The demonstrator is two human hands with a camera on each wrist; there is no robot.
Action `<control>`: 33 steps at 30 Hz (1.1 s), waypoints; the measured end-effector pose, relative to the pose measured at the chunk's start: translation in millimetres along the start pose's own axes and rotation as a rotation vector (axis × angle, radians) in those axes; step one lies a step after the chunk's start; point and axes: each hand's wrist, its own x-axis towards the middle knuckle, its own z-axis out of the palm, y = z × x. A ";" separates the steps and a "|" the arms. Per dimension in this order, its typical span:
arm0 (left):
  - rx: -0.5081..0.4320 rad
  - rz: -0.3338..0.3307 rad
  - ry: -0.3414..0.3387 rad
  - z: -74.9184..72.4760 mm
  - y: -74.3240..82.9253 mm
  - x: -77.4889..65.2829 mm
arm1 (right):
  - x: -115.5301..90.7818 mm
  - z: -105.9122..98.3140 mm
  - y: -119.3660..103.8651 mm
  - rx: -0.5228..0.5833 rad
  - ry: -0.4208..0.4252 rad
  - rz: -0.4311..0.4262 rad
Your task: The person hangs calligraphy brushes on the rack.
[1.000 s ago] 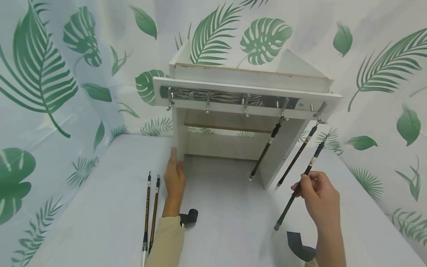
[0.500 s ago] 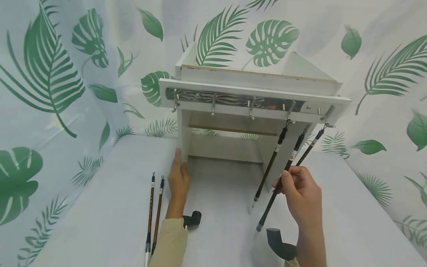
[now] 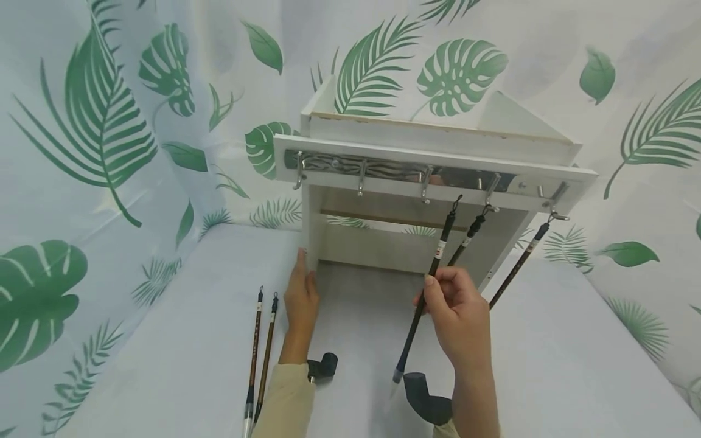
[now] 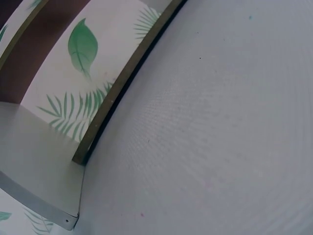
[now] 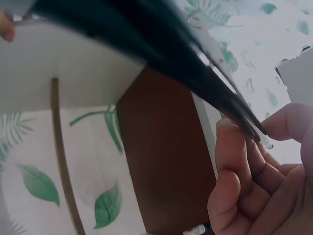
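Note:
My right hand [image 3: 457,304] pinches a dark-handled calligraphy brush [image 3: 436,258] near its middle, tilted with its pale tip down and its cord loop up. The loop is between the third and fourth hooks, apart from the third hook [image 3: 426,185]. In the right wrist view the brush [image 5: 161,46] crosses large and blurred into my fingers. My left hand [image 3: 301,301] rests against the left side panel of a white shelf unit [image 3: 438,141], fingers extended. Two brushes hang by their loops: one brush [image 3: 472,230] from the fourth hook, another brush [image 3: 520,261] from the last.
Two more brushes, one brush [image 3: 255,353] and another brush [image 3: 268,353], lie on the white surface [image 3: 181,365] left of my left arm. A hook rail [image 3: 391,170] runs along the unit's front. A leaf-patterned sheet [image 3: 526,73] covers the background.
My right hand has carried the brush leftward, past the last and fourth hooks. The left hand has stayed at the side panel, and the whole view has shifted slightly.

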 end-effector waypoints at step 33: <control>0.018 -0.002 -0.020 -0.1 0.9 -0.9 | 4.3 10.1 10.4 -0.014 -0.105 -0.061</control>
